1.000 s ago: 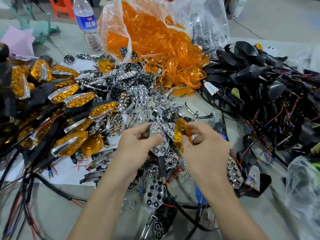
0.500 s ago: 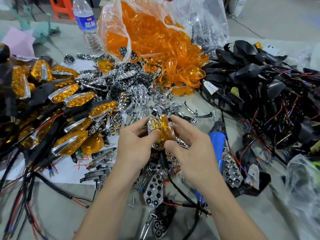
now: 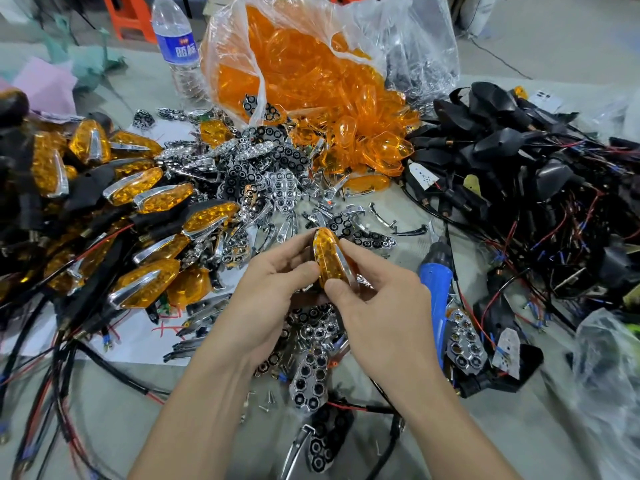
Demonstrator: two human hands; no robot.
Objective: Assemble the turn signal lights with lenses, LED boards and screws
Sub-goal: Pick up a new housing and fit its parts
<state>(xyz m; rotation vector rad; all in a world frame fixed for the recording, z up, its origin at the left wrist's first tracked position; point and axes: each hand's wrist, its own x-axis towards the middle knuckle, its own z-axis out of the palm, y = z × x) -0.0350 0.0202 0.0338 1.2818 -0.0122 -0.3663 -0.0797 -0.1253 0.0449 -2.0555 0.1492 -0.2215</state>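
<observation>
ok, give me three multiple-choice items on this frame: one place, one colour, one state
1. Where is the blue screwdriver? A on the table, beside the right hand; B atop the water bottle; C on a shelf.
2. Colour of the lens pinched by the left hand and right hand? A red; B orange; C clear.
3. State of the plastic bag? A tied shut; B empty; C open, spare lenses spilling out.
Key: 1 A, it lies on the table right of that hand. 2 B, orange shows between both hands. 3 C, its mouth gapes over the spilled pile.
</observation>
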